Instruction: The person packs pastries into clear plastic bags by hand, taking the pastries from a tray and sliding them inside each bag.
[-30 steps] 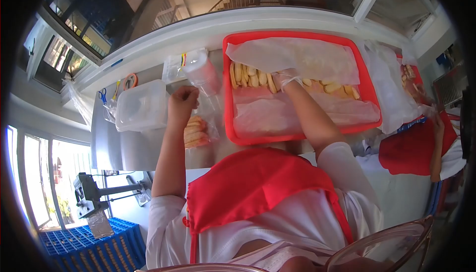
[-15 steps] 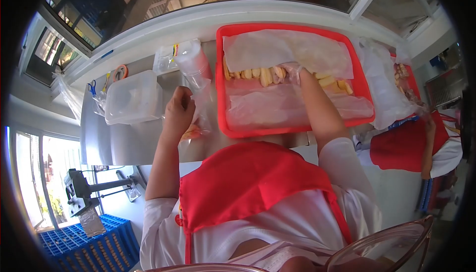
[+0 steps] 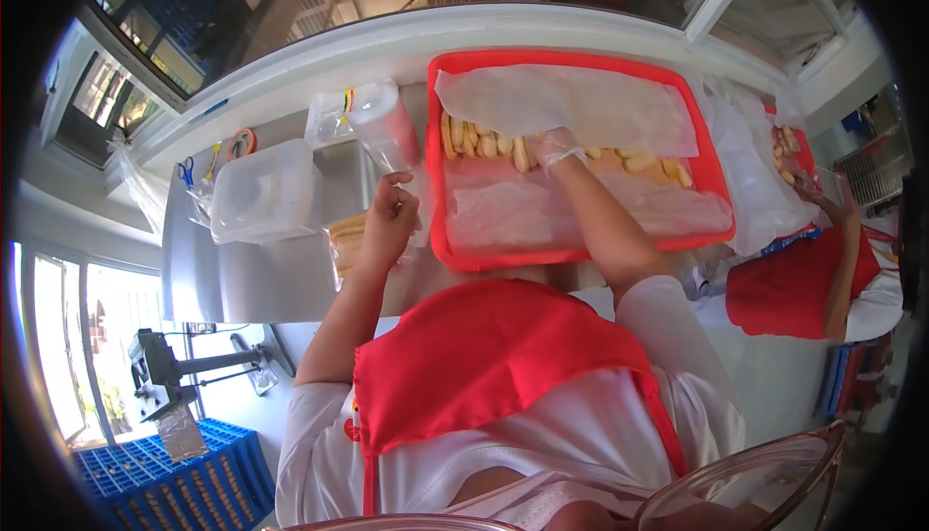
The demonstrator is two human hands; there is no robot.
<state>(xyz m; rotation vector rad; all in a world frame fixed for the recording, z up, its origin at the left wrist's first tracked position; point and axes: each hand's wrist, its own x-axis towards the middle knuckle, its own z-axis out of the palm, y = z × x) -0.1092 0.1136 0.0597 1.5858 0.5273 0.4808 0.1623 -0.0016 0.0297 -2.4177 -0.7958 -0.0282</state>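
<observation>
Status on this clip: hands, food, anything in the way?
Right hand in red tray, at the food row; grip unclear. Left hand curled, outside the tray near bagged food. Paper flanks the row; nothing obviously blocking.

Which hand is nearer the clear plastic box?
Left. In view, the left hand is right of the plastic box, apart from it; the right hand is farther right, over the red tray.

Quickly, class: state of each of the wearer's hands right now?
Left hand: partly curled; whether it holds anything cannot be told.
Right hand: at the yellowish pieces in the red tray; grip cannot be told.
</observation>
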